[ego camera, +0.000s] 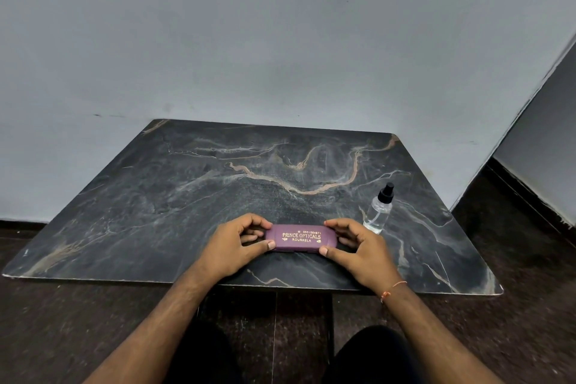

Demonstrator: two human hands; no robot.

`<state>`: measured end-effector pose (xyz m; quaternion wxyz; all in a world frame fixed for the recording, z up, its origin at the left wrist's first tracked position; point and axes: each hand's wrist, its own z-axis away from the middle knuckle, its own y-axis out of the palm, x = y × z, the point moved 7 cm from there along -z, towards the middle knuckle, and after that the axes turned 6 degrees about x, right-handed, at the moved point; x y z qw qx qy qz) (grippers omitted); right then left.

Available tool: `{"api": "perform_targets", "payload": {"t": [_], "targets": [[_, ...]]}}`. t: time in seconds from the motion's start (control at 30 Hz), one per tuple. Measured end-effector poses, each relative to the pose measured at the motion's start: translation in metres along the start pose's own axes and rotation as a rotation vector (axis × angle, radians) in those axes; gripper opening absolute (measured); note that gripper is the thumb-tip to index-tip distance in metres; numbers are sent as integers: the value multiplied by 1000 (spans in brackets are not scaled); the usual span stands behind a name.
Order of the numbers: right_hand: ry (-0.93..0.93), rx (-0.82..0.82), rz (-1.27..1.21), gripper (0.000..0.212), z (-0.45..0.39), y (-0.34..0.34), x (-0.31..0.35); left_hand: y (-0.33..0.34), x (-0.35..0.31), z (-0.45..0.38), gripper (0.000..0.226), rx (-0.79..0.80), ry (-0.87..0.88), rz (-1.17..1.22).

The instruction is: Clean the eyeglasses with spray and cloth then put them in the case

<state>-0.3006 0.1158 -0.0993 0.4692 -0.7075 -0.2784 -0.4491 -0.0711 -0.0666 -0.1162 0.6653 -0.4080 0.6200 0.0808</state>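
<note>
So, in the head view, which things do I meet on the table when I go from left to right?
Left hand → purple case, gripped at both ends → right hand → spray bottle.

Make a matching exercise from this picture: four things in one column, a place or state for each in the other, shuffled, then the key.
Things:
1. eyeglass case
2. spray bottle
3. left hand
4. right hand

Places or states:
A. wears an orange thread at the wrist
B. closed, lying flat, held at both ends
C. stands upright, untouched, right of the case
D. grips the case's left end

Pairs: 1-B, 2-C, 3-D, 4-A
</note>
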Motion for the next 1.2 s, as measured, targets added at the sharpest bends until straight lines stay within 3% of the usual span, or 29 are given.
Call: {"api": "perform_targets", "payload": {"t": [0.17,0.37,0.73,1.2], "targets": [[26,10,-10,55,-3,0,-6,1,0,0,32,-2,43,-14],[21,-3,122,53,-17,2,-3,-3,-1,-7,47,-38,26,-4],[-2,-21,265,54,-46,8,4,-15,1,-22,40,-144,48,-261],[14,-30,270,62,-37,10,15,-12,-8,-15,51,-141,34,-275]]}}
